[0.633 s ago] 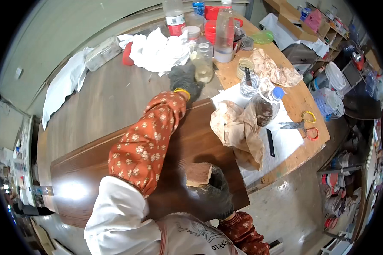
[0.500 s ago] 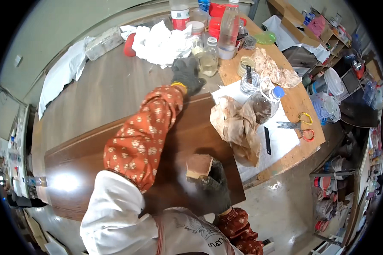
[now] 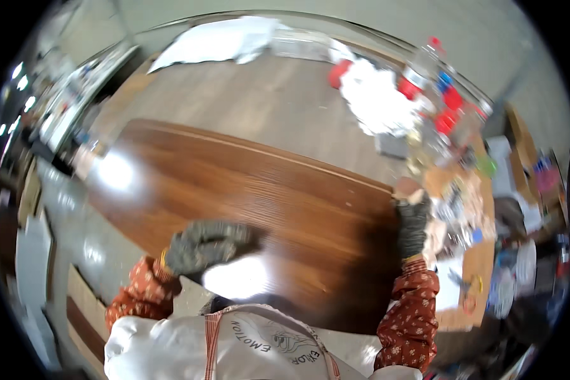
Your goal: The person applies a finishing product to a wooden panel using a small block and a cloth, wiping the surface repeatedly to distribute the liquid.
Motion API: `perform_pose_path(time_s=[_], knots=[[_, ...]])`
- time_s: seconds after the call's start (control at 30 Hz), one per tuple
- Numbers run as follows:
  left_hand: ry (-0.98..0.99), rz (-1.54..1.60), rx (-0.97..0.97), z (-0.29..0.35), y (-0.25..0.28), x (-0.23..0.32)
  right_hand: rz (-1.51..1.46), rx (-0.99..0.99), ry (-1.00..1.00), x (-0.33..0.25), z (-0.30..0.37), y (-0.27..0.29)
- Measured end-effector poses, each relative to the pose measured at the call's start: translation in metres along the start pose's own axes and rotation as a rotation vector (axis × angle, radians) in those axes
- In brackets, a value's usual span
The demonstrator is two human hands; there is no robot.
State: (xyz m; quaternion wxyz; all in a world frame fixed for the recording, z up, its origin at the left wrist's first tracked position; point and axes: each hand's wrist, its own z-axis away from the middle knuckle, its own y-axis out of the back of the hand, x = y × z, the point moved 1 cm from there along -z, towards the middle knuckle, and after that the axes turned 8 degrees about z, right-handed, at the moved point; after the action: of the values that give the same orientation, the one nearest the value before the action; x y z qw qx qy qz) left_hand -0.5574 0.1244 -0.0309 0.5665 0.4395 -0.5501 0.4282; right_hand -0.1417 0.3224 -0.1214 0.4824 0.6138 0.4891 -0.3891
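A brown wood-grain panel (image 3: 285, 209) lies across the table in front of me. My left hand (image 3: 202, 246), in a dark grey work glove, is over the panel's near left edge, fingers stretched out and nothing seen in them. At the panel's far right corner, my gloved right hand (image 3: 413, 225) grips a folded piece of reddish-brown sandpaper (image 3: 408, 186). Blur hides how the right fingers sit round it. Just beyond that corner, a small dark grey block (image 3: 391, 145) rests on the tabletop (image 3: 285, 95).
A crumpled white cloth (image 3: 377, 95), a red-labelled bottle (image 3: 418, 69) and jars crowd the far right. Crumpled brown paper (image 3: 436, 237) and scissors (image 3: 472, 285) lie at right. A white sheet (image 3: 215, 41) and a clear wrapped block (image 3: 301, 44) line the back edge.
My view has swung left. My left hand has come back from the jars to the panel's near left edge; the grey block now shows near them. My right hand has carried the sandpaper to the far right corner.
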Motion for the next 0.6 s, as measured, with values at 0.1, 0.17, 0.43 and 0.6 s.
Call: perform_pose_path(time_s=[0.1, 0.17, 0.43, 0.6], knots=[[0.245, 0.275, 0.028, 0.087, -0.015, -0.016, 0.123, 0.099, 0.122, 0.011, -0.058, -0.029], [0.170, 0.450, 0.094, 0.141, -0.038, -0.056, 0.308, -0.033, 0.186, 0.003, -0.069, -0.035], [0.008, 0.275, 0.412, 0.152, -0.091, -0.183, 0.513, 0.019, 0.179, 0.001, -0.043, -0.028], [-0.343, -0.620, 0.643, 0.161, -0.048, -0.193, 0.626, 0.017, 0.077, -0.039, 0.046, -0.040]])
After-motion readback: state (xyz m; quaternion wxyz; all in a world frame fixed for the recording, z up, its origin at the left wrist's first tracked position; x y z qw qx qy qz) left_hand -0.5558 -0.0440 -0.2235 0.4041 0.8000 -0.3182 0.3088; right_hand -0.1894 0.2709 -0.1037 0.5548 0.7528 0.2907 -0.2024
